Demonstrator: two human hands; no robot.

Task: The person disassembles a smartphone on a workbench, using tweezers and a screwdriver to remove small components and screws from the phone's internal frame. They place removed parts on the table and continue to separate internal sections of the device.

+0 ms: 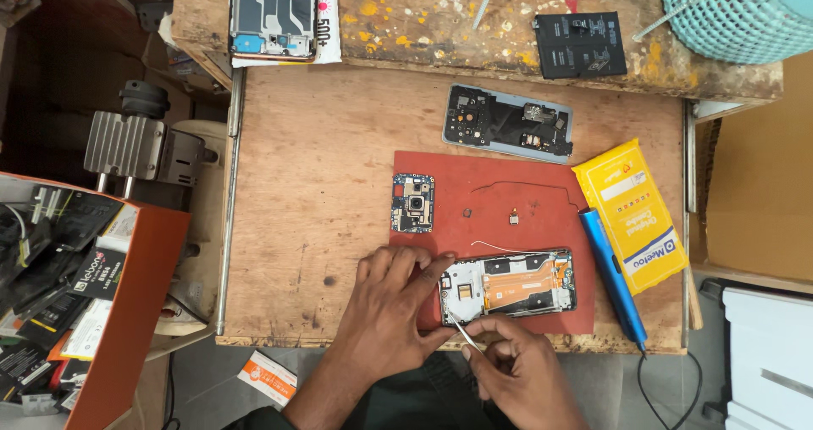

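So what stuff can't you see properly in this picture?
Head view only:
- Tip of the tweezers: too small to tell what it touches inside the opened phone.
- Left edge of that phone: covered by the left hand.
- Right hand: its wrist is cut off by the bottom edge.
- Tiny parts on the red mat: too small to identify.
- Teal basket: cut off by the top edge.

A: What can't we see?
B: left hand (391, 299) covers the left end of the open phone frame (508, 284). Tweezers (461, 330) tip too fine to tell what it touches.
A: Edges?
B: teal basket (737, 11) and second phone chassis (273, 13) cut off at top. Right hand (517, 366) wrist runs off the bottom. Two tiny parts (513, 217) on the red mat (500, 201) too small to identify.
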